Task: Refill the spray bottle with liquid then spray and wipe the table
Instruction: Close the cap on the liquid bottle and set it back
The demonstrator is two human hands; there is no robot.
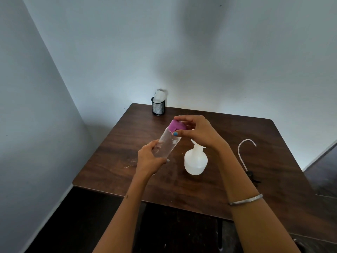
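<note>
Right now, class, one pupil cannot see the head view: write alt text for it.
A person's left hand holds a tilted clear bottle over a dark wooden table while the right hand grips its purple cap. A white spray bottle without its head stands beside them; a curved tube and a mesh cup sit farther off.

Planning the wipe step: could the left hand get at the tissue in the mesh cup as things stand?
Probably not yet. The left hand grips the clear bottle while the right hand holds its purple cap. The tissue stands uncovered in the mesh cup at the table's far edge.
</note>
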